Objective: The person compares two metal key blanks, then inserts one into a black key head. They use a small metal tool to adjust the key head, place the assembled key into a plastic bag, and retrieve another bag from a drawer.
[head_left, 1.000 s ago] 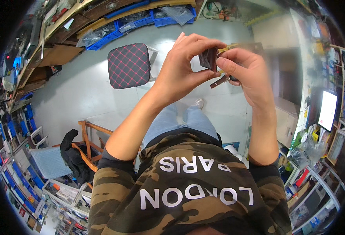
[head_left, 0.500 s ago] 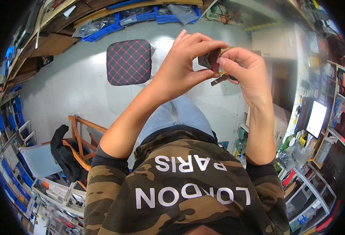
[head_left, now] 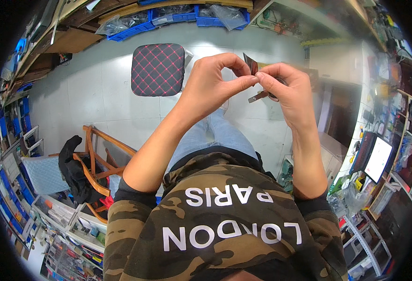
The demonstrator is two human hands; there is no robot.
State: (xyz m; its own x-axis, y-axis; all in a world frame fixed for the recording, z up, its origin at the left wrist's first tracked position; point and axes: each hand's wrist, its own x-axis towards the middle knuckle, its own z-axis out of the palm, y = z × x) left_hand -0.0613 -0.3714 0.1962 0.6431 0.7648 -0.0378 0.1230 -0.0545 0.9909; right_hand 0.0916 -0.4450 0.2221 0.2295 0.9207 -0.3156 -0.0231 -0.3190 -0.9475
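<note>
In front of my chest both hands meet at a small, thin, dark reddish-brown glossy piece (head_left: 251, 64), turned nearly edge-on; its exact kind does not show. My left hand (head_left: 208, 83) is closed in a pinch at its lower end, thumb and index finger forming a ring. Facing it, my right hand (head_left: 291, 90) pinches the same piece, its thumb tip touching the left thumb. Out from under the right fingers sticks a short flat metal strip (head_left: 257, 97) with a small hole. A dark rounded part beside it is mostly covered by those fingers.
A black padded stool with red crossing lines (head_left: 158, 70) stands ahead on the pale floor. Blue bins (head_left: 175, 18) line the far shelf. At left is a wooden chair (head_left: 93, 159) with black cloth. To the right, a lit monitor (head_left: 378, 159) stands above a metal rack (head_left: 363, 243).
The dark piece has turned from showing a broad face to nearly edge-on. My left fingers have closed in from its sides, and the thumb has slid rightward to meet the right thumb.
</note>
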